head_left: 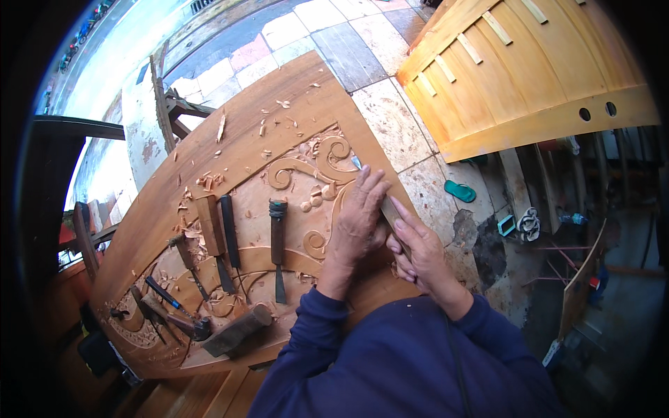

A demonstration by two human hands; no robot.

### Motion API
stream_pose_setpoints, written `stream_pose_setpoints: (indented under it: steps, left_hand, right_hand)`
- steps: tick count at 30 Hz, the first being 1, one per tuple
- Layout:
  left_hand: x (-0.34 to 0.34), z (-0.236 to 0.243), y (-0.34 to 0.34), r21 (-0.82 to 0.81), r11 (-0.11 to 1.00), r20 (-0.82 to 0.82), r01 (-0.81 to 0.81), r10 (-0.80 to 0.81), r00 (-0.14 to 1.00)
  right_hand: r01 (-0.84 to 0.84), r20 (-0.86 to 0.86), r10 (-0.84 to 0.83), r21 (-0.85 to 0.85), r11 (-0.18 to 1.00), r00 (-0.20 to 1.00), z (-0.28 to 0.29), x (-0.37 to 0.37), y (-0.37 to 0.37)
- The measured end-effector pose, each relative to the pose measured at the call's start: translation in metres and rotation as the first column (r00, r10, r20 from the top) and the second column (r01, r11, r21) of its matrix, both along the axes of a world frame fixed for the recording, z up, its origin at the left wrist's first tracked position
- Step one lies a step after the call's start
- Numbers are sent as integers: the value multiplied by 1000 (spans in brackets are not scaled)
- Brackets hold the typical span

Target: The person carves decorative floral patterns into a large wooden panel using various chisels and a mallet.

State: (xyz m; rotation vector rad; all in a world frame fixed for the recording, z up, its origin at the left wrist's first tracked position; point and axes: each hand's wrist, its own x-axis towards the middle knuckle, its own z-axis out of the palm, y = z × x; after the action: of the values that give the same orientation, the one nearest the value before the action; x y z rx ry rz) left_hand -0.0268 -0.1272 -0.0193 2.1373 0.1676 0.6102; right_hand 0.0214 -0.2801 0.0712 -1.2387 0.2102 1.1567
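A large wooden panel (296, 87) carved with scrolls lies in front of me. My right hand (426, 256) is closed around the wooden handle of a chisel (391, 212) near the panel's right edge. My left hand (357, 217) lies over the front of the chisel, fingers bent around it, with the wrist low over the carving. The metal tip shows just past the left fingertips, beside a carved scroll (336, 150). Most of the blade is hidden under the left hand. A round carved cluster (317, 198) sits left of that hand.
Several chisels, one with a dark wrapped handle (277, 216), lie on the panel's left half. Near them are a wooden mallet (239, 331) and a hammer (198, 327). Wood shavings (209, 181) are scattered about. A yellowish slatted wooden piece (516, 76) stands far right, beyond a green sandal (460, 191).
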Motion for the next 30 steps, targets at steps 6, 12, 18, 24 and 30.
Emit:
stream_pose_setpoints:
  steps: [6, 12, 18, 24, 30]
  left_hand:
    - [-2, -7, -2, 18, 999, -9, 46, -45, 999]
    - [4, -3, -5, 38, 999, -84, 25, -22, 996]
    - [-3, -4, -3, 82, 996, -76, 25, -19, 997]
    - [-1, -7, -7, 48, 999, -64, 22, -19, 998]
    - [2, -7, -5, 84, 996, -69, 22, -16, 997]
  right_hand:
    - [-5, -40, 3, -40, 999, 999, 12, 5, -2]
    - [-10, 38, 9, 27, 1000, 999, -13, 7, 2]
    - [11, -38, -10, 15, 1000, 999, 10, 6, 1]
    - [5, -29, -5, -4, 1000, 1000, 2, 8, 2]
    - [-26, 1, 26, 36, 999, 1000, -15, 19, -3]
